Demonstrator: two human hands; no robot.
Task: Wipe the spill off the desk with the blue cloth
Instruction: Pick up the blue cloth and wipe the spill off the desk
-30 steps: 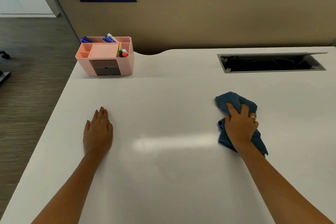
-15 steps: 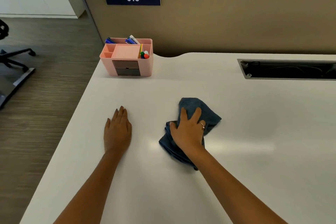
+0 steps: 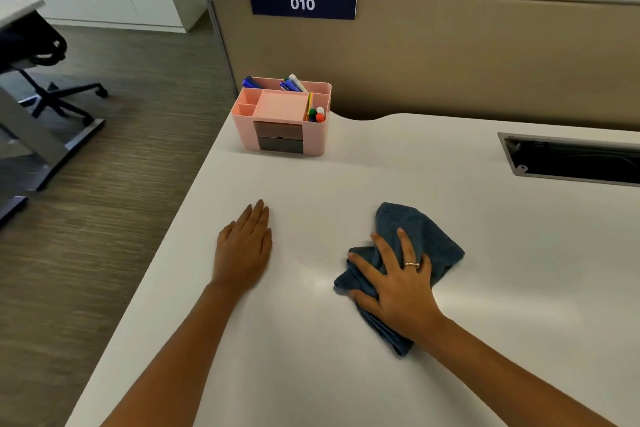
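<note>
White surface fills the view, bounded behind by a tan partition bearing a "010" sign. Pink organiser with pens stands near the rear left corner. Blue cloth lies crumpled at centre, the right hand spread flat upon it, grip pressing, not closed. Left hand rests flat, fingers extended, well apart from the cloth.
</note>
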